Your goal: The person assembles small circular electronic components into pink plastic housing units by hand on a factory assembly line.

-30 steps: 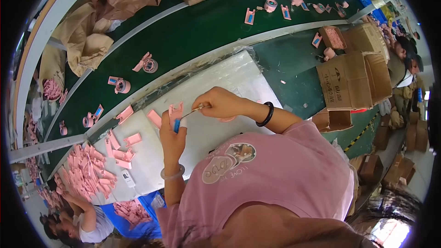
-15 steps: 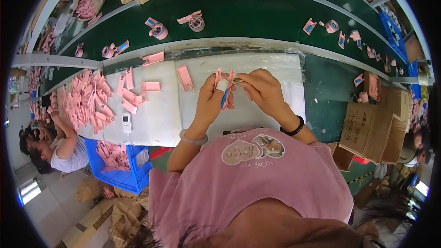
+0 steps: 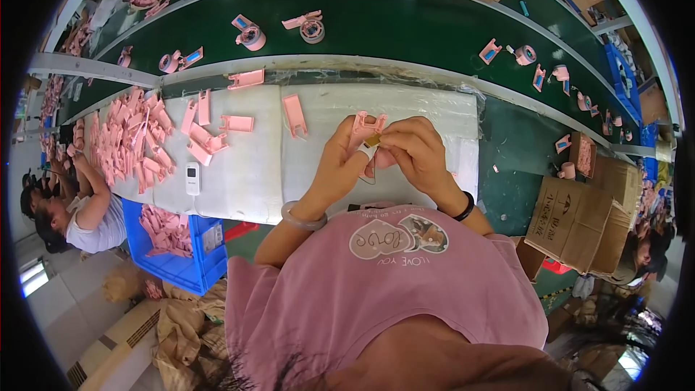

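Smooth pink plastic part (image 3: 368, 127), glossy blue plastic crate (image 3: 170, 268), matt cardboard box (image 3: 561, 208)

Left of me I see a white handheld device (image 3: 192, 179) on the bench (image 3: 510, 137), a blue plastic crate (image 3: 174, 273) and a white-shirted co-worker (image 3: 99, 223); right, a cardboard box (image 3: 561, 211).

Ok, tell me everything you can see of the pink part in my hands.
The pink part looks like smooth plastic, with two short prongs at its upper end, pointing away from you. Your left hand grips it and hides much of it. Your right hand seems to pinch a small yellowish piece against it. A thin dark wire shows just below. It is held above the white-covered table.
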Tool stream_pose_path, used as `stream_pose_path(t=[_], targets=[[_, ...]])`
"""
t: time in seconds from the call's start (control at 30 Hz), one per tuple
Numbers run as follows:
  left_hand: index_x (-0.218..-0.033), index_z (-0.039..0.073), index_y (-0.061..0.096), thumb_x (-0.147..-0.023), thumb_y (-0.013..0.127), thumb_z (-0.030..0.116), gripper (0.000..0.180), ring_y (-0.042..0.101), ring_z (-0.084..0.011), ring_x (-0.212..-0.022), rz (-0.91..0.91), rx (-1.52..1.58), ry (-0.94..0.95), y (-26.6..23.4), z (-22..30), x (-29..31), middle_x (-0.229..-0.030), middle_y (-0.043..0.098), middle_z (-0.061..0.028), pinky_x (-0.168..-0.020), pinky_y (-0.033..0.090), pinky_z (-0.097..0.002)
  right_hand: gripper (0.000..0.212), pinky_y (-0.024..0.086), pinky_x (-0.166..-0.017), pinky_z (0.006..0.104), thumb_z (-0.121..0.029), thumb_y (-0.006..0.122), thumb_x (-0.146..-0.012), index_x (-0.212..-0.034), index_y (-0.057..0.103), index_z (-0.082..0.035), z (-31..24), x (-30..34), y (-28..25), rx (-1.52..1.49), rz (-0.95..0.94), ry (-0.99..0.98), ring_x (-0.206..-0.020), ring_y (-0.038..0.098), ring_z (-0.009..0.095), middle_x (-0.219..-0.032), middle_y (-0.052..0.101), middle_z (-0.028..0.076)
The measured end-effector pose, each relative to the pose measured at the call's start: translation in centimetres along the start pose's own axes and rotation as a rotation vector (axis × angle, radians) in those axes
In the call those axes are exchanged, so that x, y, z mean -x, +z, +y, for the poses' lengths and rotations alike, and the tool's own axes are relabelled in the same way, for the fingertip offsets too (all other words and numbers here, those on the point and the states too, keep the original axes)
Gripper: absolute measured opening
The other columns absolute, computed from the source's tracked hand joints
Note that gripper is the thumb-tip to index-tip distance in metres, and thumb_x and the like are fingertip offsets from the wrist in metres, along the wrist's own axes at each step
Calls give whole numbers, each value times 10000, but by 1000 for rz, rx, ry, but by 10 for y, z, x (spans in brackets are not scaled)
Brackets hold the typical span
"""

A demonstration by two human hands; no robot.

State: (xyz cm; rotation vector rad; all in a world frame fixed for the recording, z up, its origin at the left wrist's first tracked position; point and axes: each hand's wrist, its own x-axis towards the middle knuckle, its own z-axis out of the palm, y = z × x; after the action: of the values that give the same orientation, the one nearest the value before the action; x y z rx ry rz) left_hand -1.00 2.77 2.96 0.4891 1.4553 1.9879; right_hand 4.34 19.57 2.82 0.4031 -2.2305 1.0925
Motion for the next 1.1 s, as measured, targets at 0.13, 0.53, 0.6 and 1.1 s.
stream_pose_path(t=[0.13,0.53,0.6,1.1], targets=[[-1230,16,439,-757,387,-41,480,516,-92,-850,-46,32,-28,4,5,1,-1077,506,-59,-545,469,-191,245,434,-678,326,12,678,-685,-902,643,-96,0,2,3,-4,37,-6,-731,572,224,-888,622,41],[-1220,-14,448,-761,378,-57,466,510,-100,-952,-12,-33,1,8,6,3,-1086,526,-62,-583,443,-186,239,429,-671,329,20,696,-680,-887,641,-86,2,2,5,38,49,8,-705,546,232,-839,607,41],[-1224,-15,451,-765,376,-57,467,511,-101,-948,-2,-35,21,6,7,3,-1075,531,-63,-590,440,-187,236,430,-675,330,20,696,-680,-885,640,-81,2,1,4,33,48,8,-704,545,235,-834,606,42],[-1197,-10,497,-932,462,92,286,580,-122,-769,10,-259,114,10,5,2,-906,592,-72,-696,456,-247,256,423,-665,340,29,703,-649,-874,627,-64,1,-4,-1,42,24,-20,-703,534,243,-813,590,56]])
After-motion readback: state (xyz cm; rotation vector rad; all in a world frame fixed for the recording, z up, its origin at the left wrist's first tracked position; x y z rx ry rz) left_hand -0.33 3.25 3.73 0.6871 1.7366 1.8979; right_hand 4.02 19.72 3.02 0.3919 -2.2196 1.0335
